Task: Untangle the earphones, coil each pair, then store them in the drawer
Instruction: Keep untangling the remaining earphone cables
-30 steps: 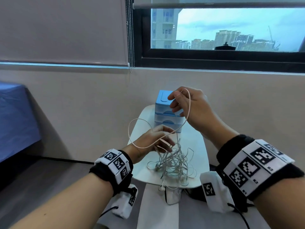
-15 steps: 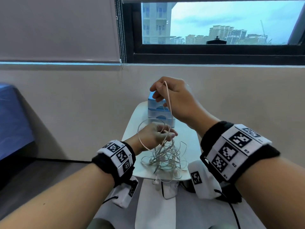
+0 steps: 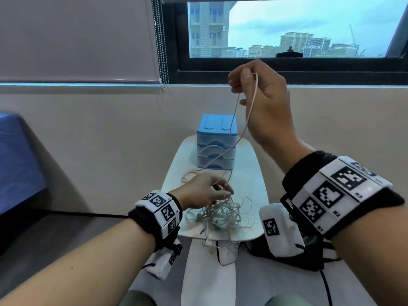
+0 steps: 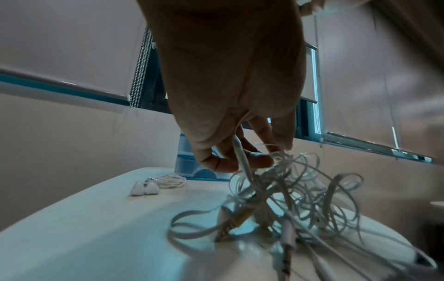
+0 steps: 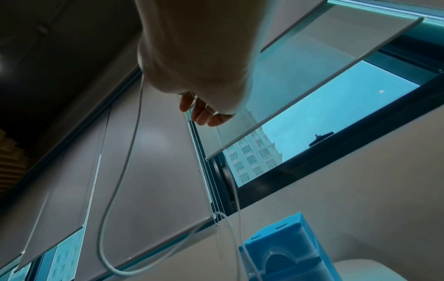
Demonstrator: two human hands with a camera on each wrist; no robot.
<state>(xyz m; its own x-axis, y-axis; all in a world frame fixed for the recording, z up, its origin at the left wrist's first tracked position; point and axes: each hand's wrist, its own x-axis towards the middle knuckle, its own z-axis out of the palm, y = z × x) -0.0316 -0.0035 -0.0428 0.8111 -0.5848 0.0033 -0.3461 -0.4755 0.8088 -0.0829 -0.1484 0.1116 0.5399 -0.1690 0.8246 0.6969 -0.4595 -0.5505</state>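
A tangle of white earphone cables [image 3: 223,214] [image 4: 295,201] lies on the near part of a small white table [image 3: 254,180]. My left hand [image 3: 205,191] [image 4: 230,106] sits on top of the tangle and pinches strands of it. My right hand [image 3: 260,93] [image 5: 201,110] is raised high in front of the window and pinches a loop of one cable [image 3: 242,129] [image 5: 120,190] that runs down to the tangle. A coiled pair of earphones [image 3: 189,173] [image 4: 163,182] lies beside the blue drawer unit [image 3: 217,142] [image 5: 286,252], whose drawers look closed.
One earbud [image 3: 207,241] hangs over the table's near edge above a white bag or cloth on my lap. A wall and window with a roller blind and bead chain [image 3: 161,43] stand behind the table. A blue-covered surface [image 3: 15,155] is at the far left.
My right hand has risen well above the drawer unit, pulling the cable loop taut and longer. My left hand has stayed down on the tangle, and the view has shifted.
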